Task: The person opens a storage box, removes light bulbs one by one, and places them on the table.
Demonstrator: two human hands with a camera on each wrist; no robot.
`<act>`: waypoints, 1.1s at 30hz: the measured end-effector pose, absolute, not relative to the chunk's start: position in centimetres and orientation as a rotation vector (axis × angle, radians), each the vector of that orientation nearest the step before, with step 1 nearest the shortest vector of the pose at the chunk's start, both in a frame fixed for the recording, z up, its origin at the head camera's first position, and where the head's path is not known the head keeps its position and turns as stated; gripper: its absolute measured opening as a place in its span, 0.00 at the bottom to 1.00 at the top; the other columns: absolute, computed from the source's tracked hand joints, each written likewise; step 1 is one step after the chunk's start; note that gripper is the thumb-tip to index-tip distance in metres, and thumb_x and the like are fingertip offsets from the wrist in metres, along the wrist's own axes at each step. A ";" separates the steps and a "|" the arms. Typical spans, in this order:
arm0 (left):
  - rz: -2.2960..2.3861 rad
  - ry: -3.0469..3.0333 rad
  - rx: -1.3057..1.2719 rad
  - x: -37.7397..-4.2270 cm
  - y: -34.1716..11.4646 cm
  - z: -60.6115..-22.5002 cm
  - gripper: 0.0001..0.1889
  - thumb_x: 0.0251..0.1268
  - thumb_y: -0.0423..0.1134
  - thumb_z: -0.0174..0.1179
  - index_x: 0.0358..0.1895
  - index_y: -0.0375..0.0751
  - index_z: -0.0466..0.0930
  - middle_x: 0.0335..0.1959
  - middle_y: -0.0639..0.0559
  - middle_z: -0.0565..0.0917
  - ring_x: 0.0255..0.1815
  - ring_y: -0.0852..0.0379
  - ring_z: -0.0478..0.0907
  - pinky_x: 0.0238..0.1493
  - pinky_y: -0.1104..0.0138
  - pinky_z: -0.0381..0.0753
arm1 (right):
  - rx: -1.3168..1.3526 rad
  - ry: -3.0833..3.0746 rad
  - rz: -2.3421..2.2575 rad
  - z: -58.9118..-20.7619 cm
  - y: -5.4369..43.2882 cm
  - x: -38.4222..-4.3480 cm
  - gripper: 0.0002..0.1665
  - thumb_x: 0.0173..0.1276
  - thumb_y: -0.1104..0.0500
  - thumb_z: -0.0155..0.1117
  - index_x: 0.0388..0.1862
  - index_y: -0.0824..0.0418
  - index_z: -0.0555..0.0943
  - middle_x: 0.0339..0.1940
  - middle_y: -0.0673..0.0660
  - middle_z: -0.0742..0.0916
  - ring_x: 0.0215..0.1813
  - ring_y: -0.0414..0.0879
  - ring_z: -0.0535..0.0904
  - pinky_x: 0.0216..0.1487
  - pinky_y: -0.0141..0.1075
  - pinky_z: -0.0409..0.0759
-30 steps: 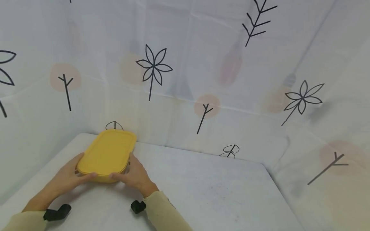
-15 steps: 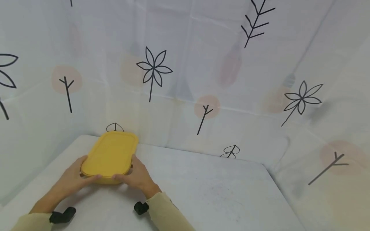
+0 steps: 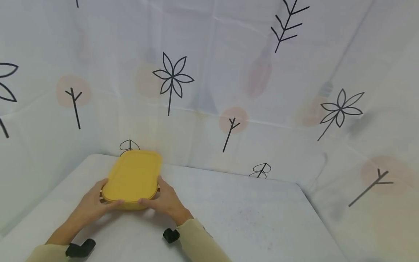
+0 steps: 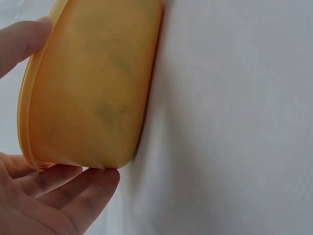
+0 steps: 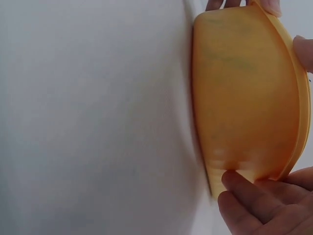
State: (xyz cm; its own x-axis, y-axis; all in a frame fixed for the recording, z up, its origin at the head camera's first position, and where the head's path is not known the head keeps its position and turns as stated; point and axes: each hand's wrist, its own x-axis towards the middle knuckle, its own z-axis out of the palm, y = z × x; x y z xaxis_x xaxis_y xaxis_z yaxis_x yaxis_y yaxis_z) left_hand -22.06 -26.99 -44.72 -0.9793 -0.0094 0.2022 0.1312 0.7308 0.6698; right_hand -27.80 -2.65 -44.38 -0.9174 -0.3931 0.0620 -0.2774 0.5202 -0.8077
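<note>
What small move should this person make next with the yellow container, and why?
Probably settle the yellow container squarely on the white table before loosening either hand: the left hand and right hand grip its opposite sides, and its base sits close to the surface, though whether it fully touches is unclear.

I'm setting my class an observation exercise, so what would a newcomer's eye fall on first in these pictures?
Probably the bright yellow container, left of centre in the head view, held between the left hand and the right hand over the white table. Next, perhaps, the bold black flower drawing on the pale cloth behind, above the container.
</note>
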 end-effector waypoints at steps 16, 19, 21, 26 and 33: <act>-1.195 -2.691 -0.115 -21.4 -23.7 -44.4 0.54 0.52 0.61 0.67 0.71 0.28 0.50 0.64 0.26 0.64 0.58 0.30 0.70 0.55 0.45 0.75 | -0.609 2.595 -1.390 -44.2 1.5 -27.9 0.63 0.45 0.29 0.72 0.76 0.42 0.54 0.70 0.36 0.67 0.63 0.39 0.72 0.63 0.40 0.72; -1.217 -2.690 -0.127 -21.7 -23.1 -44.4 0.54 0.52 0.61 0.67 0.71 0.28 0.50 0.65 0.24 0.63 0.59 0.30 0.70 0.56 0.46 0.75 | -0.613 2.599 -1.390 -44.1 2.4 -27.9 0.63 0.45 0.29 0.72 0.76 0.42 0.54 0.70 0.37 0.66 0.62 0.40 0.72 0.63 0.40 0.72; -1.221 -2.689 -0.129 -21.9 -22.6 -44.5 0.54 0.52 0.62 0.67 0.72 0.29 0.50 0.65 0.25 0.63 0.59 0.31 0.70 0.57 0.46 0.75 | -0.609 2.601 -1.396 -44.1 2.9 -28.1 0.63 0.45 0.30 0.73 0.77 0.42 0.53 0.71 0.37 0.65 0.63 0.42 0.72 0.63 0.40 0.72; -1.232 -2.672 -0.136 -22.3 -21.7 -44.7 0.54 0.50 0.63 0.67 0.71 0.29 0.52 0.65 0.26 0.65 0.59 0.33 0.72 0.56 0.47 0.76 | -0.564 2.615 -1.375 -44.1 4.0 -28.1 0.64 0.45 0.30 0.73 0.77 0.43 0.52 0.72 0.39 0.64 0.64 0.44 0.72 0.63 0.41 0.72; -1.288 -2.631 -0.166 -22.5 -20.4 -45.2 0.52 0.49 0.60 0.69 0.70 0.30 0.55 0.62 0.26 0.68 0.57 0.34 0.74 0.55 0.50 0.78 | -0.512 2.626 -1.360 -44.1 5.5 -27.8 0.68 0.45 0.28 0.71 0.78 0.52 0.51 0.74 0.45 0.63 0.64 0.45 0.71 0.63 0.40 0.72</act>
